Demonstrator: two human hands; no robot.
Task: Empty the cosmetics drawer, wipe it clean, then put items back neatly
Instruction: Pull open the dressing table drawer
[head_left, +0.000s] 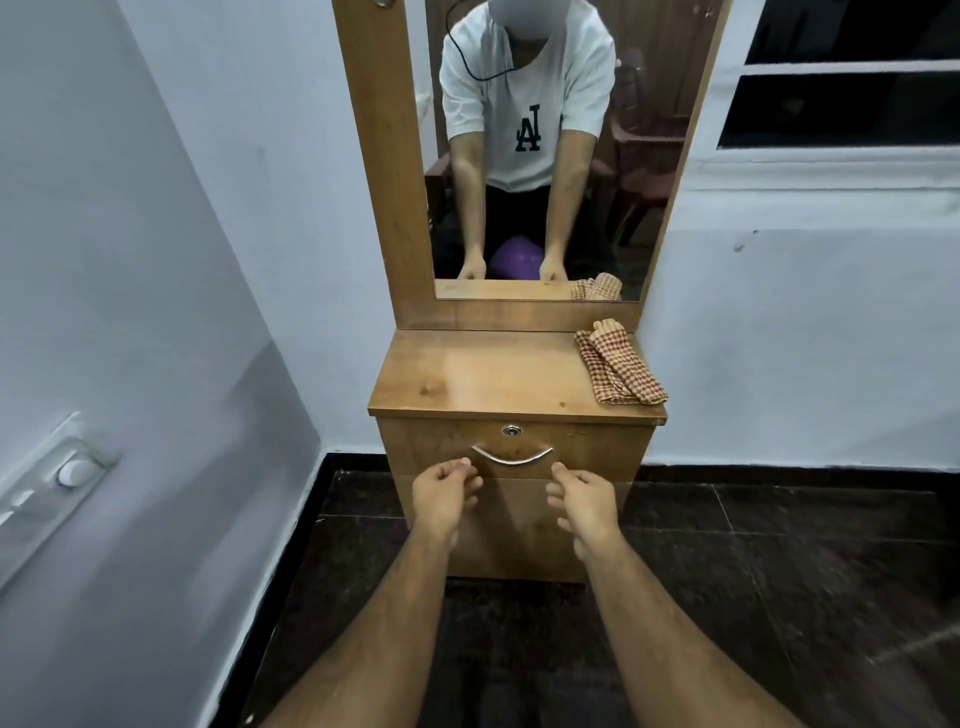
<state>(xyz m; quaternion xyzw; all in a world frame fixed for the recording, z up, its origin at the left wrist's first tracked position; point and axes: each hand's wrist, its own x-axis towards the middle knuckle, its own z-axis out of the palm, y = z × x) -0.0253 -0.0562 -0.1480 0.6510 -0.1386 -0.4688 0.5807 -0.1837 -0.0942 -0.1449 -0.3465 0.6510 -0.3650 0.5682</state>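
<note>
A wooden dressing table stands against the wall, its top drawer (426, 447) closed, with a curved metal handle (512, 457) and a round lock (511, 430) above it. My left hand (441, 499) hovers just left of and below the handle, fingers loosely curled, holding nothing. My right hand (584, 506) hovers just right of and below the handle, fingers loosely curled and empty. A folded red-and-cream checked cloth (618, 369) lies on the right side of the tabletop (483, 374). The drawer's contents are hidden.
A tall mirror (530, 156) above the table reflects a person in a white T-shirt. A white wall with a switch plate (72, 473) is on the left, a window (841, 104) on the right. The floor (779, 571) has dark tiles.
</note>
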